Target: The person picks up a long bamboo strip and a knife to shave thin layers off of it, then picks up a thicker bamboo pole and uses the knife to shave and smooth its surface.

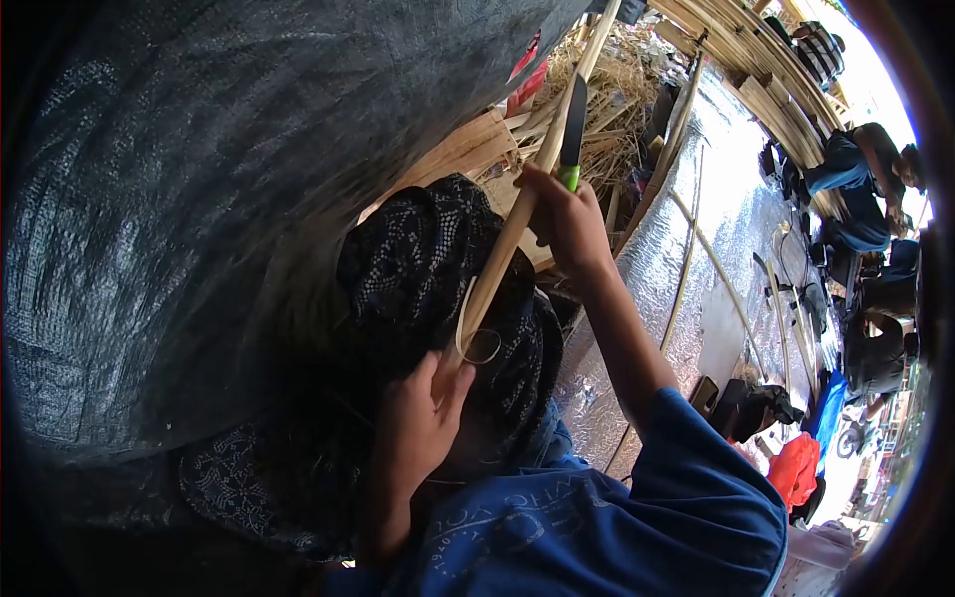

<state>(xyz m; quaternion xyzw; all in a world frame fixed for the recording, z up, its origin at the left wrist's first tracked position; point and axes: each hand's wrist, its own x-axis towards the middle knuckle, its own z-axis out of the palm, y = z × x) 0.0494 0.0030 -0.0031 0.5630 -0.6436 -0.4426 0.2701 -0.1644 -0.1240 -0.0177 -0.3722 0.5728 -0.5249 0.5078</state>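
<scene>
A long pale bamboo strip (510,234) runs from my lap up toward the top of the view. My left hand (423,418) is closed around its near end. Farther along, my right hand (569,221) grips a knife (573,124) with a dark blade and a green handle, its fingers against the strip. The blade points up and away, close beside the bamboo. A thin curled shaving (482,346) loops out just above my left hand. Patterned black cloth (423,259) covers my legs under the strip.
A dark woven tarp (199,199) bulges close on my left. Split wood and shavings (607,114) lie ahead. To the right, thin strips (731,284) rest on a silvery ground sheet (652,269), near a red cloth (794,468). A seated person (856,189) is beyond.
</scene>
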